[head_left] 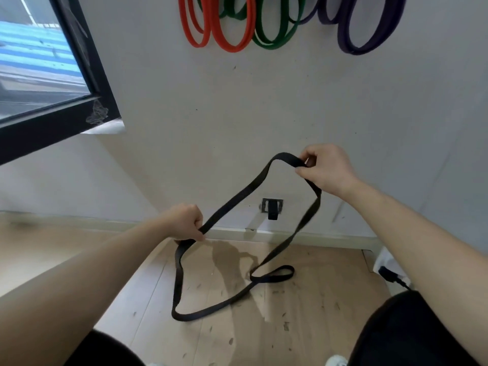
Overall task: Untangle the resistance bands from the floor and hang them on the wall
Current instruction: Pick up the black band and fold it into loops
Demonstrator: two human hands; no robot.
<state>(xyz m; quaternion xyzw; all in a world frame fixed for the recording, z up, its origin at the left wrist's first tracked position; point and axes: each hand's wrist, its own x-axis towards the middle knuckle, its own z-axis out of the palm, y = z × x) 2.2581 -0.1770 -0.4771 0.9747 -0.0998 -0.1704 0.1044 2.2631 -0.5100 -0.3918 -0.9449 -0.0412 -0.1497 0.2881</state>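
I have the black band (232,201) held up between both hands in front of the wall (211,114). My right hand (327,170) is the higher one and pinches the top of the loop between thumb and curled fingers. My left hand (184,223) sits lower and to the left, its fingers closed round the strand that runs down from there. Below my hands the band hangs in one long loop, and near its low end the strands cross and form a small loop. The lowest part is down at the wooden floor (303,326), though I cannot tell whether it rests there. Up on the wall, red bands (232,46), green bands (272,43) and purple bands (356,48) hang side by side. A small metal fitting (272,208) sits low on the wall behind the band, and a dark-framed window (39,75) is at the left.
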